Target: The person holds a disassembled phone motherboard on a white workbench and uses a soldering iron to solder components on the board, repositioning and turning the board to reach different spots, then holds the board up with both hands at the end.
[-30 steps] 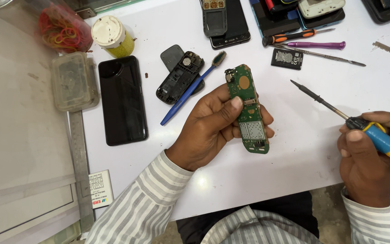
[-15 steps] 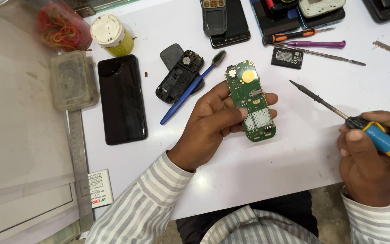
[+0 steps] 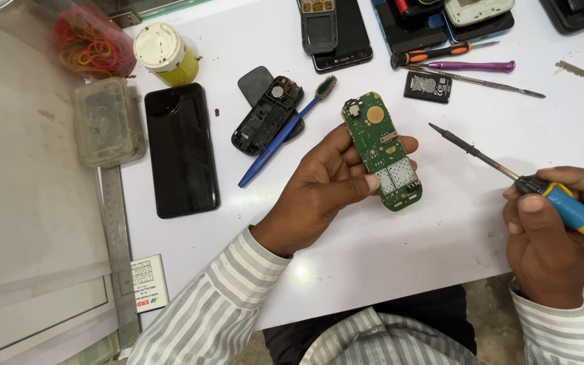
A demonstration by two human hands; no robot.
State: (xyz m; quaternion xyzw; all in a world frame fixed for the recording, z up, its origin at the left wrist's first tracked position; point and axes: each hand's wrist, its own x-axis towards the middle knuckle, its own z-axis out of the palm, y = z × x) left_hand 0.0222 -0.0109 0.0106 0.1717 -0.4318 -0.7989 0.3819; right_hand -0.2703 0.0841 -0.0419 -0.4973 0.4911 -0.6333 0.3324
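Head view: the left hand (image 3: 322,186) grips a green phone circuit board (image 3: 383,152) above the white table (image 3: 386,250), thumb across its lower half. The right hand (image 3: 552,233) is closed around a soldering iron (image 3: 528,186), its tip just right of the board, not touching.

Your two hands over the white table (image 3: 386,257)
Your left hand (image 3: 326,186) holds a green circuit board (image 3: 382,150) face up by its edges; your right hand (image 3: 552,233) grips a blue-and-yellow soldering iron (image 3: 508,177), its tip near the board but apart
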